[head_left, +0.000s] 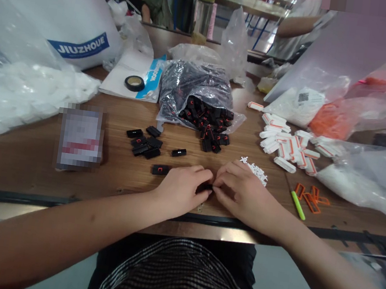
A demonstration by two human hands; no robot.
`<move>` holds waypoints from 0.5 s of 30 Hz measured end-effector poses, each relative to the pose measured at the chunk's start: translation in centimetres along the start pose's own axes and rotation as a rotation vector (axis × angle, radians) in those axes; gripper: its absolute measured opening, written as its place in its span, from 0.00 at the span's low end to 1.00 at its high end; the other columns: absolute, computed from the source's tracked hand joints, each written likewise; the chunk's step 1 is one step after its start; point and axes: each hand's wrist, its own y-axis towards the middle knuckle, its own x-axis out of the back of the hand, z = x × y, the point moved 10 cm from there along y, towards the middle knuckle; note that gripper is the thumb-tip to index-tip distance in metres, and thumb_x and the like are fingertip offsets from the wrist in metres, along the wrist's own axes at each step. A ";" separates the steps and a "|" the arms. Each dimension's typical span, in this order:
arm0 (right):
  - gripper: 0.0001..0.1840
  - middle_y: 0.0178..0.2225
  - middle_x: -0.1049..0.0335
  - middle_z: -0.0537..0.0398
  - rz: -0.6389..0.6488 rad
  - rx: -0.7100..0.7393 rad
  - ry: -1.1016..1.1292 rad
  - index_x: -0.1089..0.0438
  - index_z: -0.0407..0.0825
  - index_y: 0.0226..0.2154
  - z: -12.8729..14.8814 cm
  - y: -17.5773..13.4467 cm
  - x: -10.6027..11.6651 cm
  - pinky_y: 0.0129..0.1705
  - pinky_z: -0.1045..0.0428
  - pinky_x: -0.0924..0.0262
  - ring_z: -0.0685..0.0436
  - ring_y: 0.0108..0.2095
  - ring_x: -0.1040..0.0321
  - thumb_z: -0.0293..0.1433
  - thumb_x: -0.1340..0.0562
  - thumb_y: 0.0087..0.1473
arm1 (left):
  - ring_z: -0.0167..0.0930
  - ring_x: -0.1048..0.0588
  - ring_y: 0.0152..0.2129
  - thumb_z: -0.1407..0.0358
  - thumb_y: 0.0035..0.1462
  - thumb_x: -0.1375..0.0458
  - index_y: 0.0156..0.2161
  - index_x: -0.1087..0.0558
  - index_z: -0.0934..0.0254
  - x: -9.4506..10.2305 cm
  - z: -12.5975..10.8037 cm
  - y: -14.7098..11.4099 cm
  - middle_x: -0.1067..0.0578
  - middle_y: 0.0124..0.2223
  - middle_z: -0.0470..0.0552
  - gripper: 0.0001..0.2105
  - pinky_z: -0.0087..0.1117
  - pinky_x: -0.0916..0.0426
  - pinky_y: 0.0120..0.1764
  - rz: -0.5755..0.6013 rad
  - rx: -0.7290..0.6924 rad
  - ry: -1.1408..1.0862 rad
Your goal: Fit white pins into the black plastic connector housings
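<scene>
My left hand [182, 186] is closed around a small black plastic part [203, 187], mostly hidden by the fingers. Against it, my right hand [242, 191] pinches at the part's right end; anything tiny between those fingertips is hidden. Just left of my left hand lies a black part with a red mark [160, 169]. A single black part [178, 152] and a loose group of black parts [145, 144] rest farther left. Behind my right hand is a heap of small white pieces [257, 173].
An opened clear bag [175, 90] spills black parts at the back. White parts with orange edges [288, 145], orange frames [312, 200] and a thin green-handled tool [298, 206] lie right. Black tape [134, 83] sits on papers [116, 75]. Filled plastic bags [24, 98] flank the table.
</scene>
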 end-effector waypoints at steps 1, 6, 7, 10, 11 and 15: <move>0.05 0.32 0.32 0.51 0.014 0.006 -0.028 0.31 0.47 0.29 0.3 0.2 -0.1 0.41 0.48 0.44 0.44 0.36 0.39 0.26 0.41 0.56 | 0.31 0.30 0.29 0.65 0.57 0.41 0.35 0.31 0.62 0.0 0.0 0.0 0.30 0.32 0.46 0.04 0.33 0.36 0.31 0.001 0.000 0.006; 0.11 0.30 0.31 0.49 0.066 0.072 -0.275 0.30 0.47 0.26 1.9 0.4 -0.5 0.39 0.46 0.47 0.42 0.35 0.40 0.27 0.43 0.58 | 0.33 0.28 0.31 0.64 0.57 0.41 0.36 0.31 0.62 -0.2 0.3 0.0 0.28 0.34 0.47 0.05 0.34 0.34 0.34 0.004 0.016 -0.020; 0.12 0.29 0.31 0.49 0.068 0.085 -0.322 0.30 0.47 0.26 2.1 0.3 -0.5 0.39 0.45 0.48 0.42 0.35 0.40 0.27 0.44 0.59 | 0.33 0.28 0.32 0.65 0.57 0.41 0.36 0.31 0.62 -0.2 0.3 0.0 0.27 0.35 0.47 0.05 0.34 0.34 0.34 0.006 0.018 -0.028; 0.12 0.29 0.28 0.51 0.029 0.079 -0.344 0.27 0.48 0.28 2.1 -0.4 -0.1 0.40 0.45 0.49 0.42 0.34 0.38 0.28 0.43 0.60 | 0.33 0.27 0.32 0.65 0.57 0.40 0.37 0.30 0.61 -0.2 0.4 0.1 0.27 0.35 0.47 0.04 0.34 0.34 0.34 -0.003 0.015 -0.042; 0.10 0.29 0.27 0.51 0.003 0.062 -0.318 0.27 0.48 0.31 1.9 -0.7 0.2 0.40 0.45 0.49 0.43 0.34 0.37 0.28 0.43 0.60 | 0.33 0.27 0.32 0.65 0.57 0.40 0.37 0.30 0.61 -0.2 0.4 0.1 0.26 0.35 0.47 0.04 0.34 0.35 0.34 -0.010 0.013 -0.047; 0.09 0.33 0.24 0.53 -0.065 0.034 -0.245 0.26 0.50 0.38 1.0 -1.7 0.7 0.44 0.44 0.47 0.44 0.36 0.34 0.29 0.44 0.61 | 0.32 0.27 0.32 0.65 0.56 0.40 0.38 0.28 0.61 0.0 0.3 0.1 0.26 0.35 0.46 0.04 0.33 0.35 0.34 -0.022 0.011 -0.071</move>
